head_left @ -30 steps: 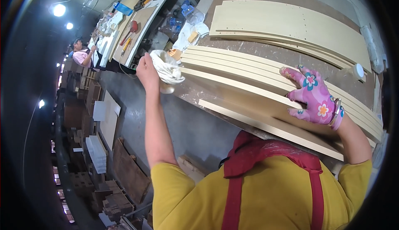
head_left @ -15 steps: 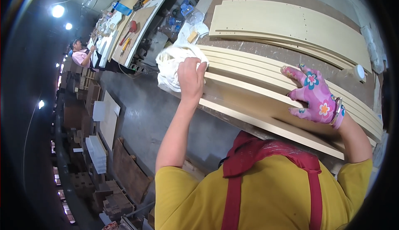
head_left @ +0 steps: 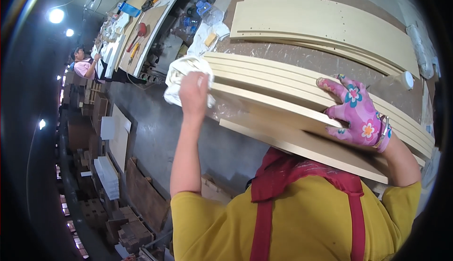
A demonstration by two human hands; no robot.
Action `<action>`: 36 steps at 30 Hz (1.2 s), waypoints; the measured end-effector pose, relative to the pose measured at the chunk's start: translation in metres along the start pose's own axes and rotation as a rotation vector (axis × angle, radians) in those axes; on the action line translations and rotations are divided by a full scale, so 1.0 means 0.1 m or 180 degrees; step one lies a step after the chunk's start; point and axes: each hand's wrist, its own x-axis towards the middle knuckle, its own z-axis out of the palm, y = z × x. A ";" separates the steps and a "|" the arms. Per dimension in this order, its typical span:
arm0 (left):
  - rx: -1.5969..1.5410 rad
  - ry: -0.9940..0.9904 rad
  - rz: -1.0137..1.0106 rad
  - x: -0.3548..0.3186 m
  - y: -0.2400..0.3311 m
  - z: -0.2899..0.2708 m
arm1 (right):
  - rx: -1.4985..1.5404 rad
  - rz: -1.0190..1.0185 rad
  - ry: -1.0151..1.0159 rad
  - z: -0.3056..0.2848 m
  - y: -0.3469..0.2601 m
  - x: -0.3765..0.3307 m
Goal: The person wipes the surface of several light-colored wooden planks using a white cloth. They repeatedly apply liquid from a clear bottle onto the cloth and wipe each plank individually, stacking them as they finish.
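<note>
The gloved right hand [head_left: 354, 112] rested over pale boards [head_left: 278, 73]; the bare left hand [head_left: 193, 95] clutched a cloth [head_left: 177, 74].
From the wearer's chest [head_left: 306, 214], the right hand lay at one o'clock, fingers splayed across smooth, narrow edges. At half past ten, the left arm [head_left: 186, 159] reached out, its fist bunching soft, crumpled white fabric beside the boards' ends. Beyond, at twelve, flat, hole-dotted panels [head_left: 325, 19] lay on the scuffed brown surface [head_left: 278, 52].

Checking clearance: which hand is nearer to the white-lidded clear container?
Right: the gloved right hand rests on the board edges, just below and left of the container; the left hand, holding white cloth, is farther, by the boards' left ends.
</note>
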 end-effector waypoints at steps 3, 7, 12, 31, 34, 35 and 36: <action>0.0283 0.0093 -0.0467 0.10 -0.31 -0.05 | 0.0068 -0.0079 0.0019 0.00 0.00 0.00; 0.0140 0.0230 0.0062 -0.02 -0.01 0.07 | 0.0219 -0.0047 -0.0047 0.03 0.05 0.01; 0.0527 -0.0084 -0.0973 0.30 -0.65 -0.17 | 0.0117 -0.0080 0.0062 0.01 0.04 0.00; -0.1510 -0.1627 -0.1948 0.32 -0.61 -0.53 | 0.0135 0.0006 -0.0050 0.04 0.09 0.03; -0.1427 -0.1740 -0.1910 0.36 -0.60 -0.52 | 0.0169 0.0037 -0.0035 0.05 0.10 0.02; -0.1490 -0.1798 -0.1973 0.39 -0.68 -0.53 | 0.0168 0.0033 -0.0031 0.05 0.09 0.02; -0.1555 -0.1854 -0.2041 0.42 -0.71 -0.54 | 0.0166 0.0026 -0.0031 0.05 0.09 0.02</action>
